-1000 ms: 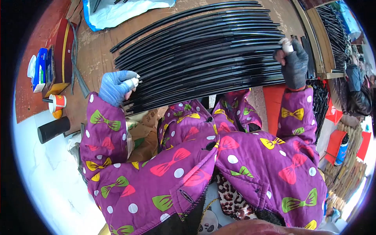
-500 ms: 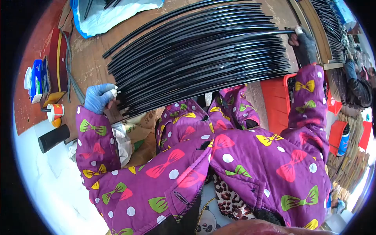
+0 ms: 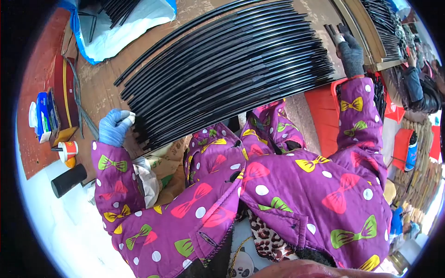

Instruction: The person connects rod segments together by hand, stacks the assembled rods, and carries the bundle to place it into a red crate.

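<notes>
Long black rods (image 3: 222,69) lie side by side in a wide, slightly curved row on the brown table. At the row's left ends is my left hand (image 3: 116,127), in a blue glove with white fingertips. Its thumb and fingers are pinched together; anything between them is too small to make out. My right hand (image 3: 350,52), in a dark grey glove, is beyond the row's right ends. Its fingers are closed over the ends of short black pieces (image 3: 331,32), and what exactly they grip is hidden.
A blue-edged white bag (image 3: 134,32) with black pieces lies at the upper left. Further left are a tissue pack (image 3: 43,113), a paper cup (image 3: 68,150) and a black cylinder (image 3: 68,180). A wooden tray (image 3: 367,28) and a red crate (image 3: 322,111) are right. Another person's arm (image 3: 412,83) shows far right.
My right hand has left the rod end it held and moved to the short pieces. That rod now lies in the row. My left hand remains near the left ends, still pinched.
</notes>
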{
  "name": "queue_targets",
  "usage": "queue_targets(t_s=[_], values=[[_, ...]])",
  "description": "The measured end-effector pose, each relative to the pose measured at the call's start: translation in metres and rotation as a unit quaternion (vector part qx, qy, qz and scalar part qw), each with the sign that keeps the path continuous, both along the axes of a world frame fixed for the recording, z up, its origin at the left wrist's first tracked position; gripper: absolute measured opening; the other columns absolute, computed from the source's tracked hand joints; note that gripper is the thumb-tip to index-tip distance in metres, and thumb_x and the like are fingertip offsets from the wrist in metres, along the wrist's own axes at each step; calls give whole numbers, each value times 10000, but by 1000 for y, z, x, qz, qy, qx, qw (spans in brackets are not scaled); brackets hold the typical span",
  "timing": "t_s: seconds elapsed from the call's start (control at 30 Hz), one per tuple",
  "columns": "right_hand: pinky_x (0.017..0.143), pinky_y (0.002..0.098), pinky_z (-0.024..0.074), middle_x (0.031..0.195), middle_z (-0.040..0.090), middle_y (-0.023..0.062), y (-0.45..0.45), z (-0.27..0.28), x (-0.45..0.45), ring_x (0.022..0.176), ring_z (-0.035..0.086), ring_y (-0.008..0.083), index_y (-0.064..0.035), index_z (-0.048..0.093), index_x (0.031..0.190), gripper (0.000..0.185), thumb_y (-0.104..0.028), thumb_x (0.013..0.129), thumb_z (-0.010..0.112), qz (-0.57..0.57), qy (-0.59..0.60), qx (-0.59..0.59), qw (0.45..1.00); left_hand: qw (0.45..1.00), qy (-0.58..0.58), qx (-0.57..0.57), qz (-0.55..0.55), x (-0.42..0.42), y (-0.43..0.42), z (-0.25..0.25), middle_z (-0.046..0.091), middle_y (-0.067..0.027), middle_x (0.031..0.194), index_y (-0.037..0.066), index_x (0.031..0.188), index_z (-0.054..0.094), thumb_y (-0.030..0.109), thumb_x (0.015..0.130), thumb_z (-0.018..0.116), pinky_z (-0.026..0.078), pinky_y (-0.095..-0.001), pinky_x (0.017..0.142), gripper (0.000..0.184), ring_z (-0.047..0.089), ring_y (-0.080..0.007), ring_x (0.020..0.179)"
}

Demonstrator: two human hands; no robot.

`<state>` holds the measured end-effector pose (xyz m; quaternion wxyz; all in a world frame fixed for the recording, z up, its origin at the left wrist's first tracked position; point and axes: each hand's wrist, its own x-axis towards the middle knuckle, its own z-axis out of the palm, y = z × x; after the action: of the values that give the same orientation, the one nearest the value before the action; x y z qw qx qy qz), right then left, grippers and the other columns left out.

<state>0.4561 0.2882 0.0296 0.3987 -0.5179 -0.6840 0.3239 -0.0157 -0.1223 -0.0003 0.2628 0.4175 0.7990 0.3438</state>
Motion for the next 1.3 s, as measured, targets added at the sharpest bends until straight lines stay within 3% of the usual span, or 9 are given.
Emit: queue_targets(t_s=[0.23,0.27,0.47,0.6,0.83,0.93,1.07,1.13,1.3], values=[[548,220,378,652,534,-14,-7,-46,47,612,444,61,-35,600,822,179,-213,807,603,-72,-51,117,989,984,169,55,3,15,17,11,567,-24,718,17,839,640,4,724,634,416,-201,598,116,525,-86,642],[583,229,388,666,525,-13,-6,-55,53,639,440,71,-27,596,828,180,-206,809,600,-73,-56,70,993,984,171,55,-2,17,21,10,567,-24,718,17,839,640,4,724,634,416,-201,598,116,525,-86,642],[578,284,417,656,545,89,-10,-64,44,587,489,121,-39,588,827,177,-213,807,571,-52,-118,236,963,987,149,56,4,30,56,20,584,-54,739,12,837,636,20,727,635,429,-219,629,110,554,-114,669],[562,314,421,660,549,116,-41,-34,22,576,528,185,-56,553,806,184,-239,822,543,-89,-185,188,960,961,261,50,-77,36,88,36,596,-92,821,45,852,637,137,765,605,452,-293,707,130,587,-234,767],[549,342,419,640,520,143,-53,-36,13,572,535,252,-46,518,776,195,-232,833,521,-77,-169,206,961,911,388,35,-133,49,193,32,574,-125,1007,116,984,613,267,804,542,417,-365,831,246,533,-289,957],[507,329,398,610,490,160,-84,18,-3,538,508,289,-31,501,747,182,-190,830,525,-40,-194,95,976,906,380,10,-185,36,235,23,539,-166,1059,110,1091,557,261,822,516,394,-381,865,310,500,-319,1001],[497,345,407,600,492,153,-111,35,-10,545,525,321,-23,537,776,121,-124,835,509,-27,-241,98,965,928,319,0,-194,56,258,19,515,-174,1090,95,1080,560,205,821,527,392,-371,867,283,511,-317,986],[499,272,405,593,521,102,-126,47,-14,538,522,131,-13,525,729,154,-125,835,528,-10,-307,96,947,962,186,46,-194,64,254,18,516,-162,1047,71,1057,562,133,802,545,399,-350,849,264,513,-300,968],[490,328,416,619,553,134,-138,36,-33,536,564,244,-14,527,747,136,-120,833,523,-6,-288,101,952,954,156,122,-226,57,239,-2,490,-152,1013,62,1058,554,67,782,537,376,-333,867,277,479,-288,977]])
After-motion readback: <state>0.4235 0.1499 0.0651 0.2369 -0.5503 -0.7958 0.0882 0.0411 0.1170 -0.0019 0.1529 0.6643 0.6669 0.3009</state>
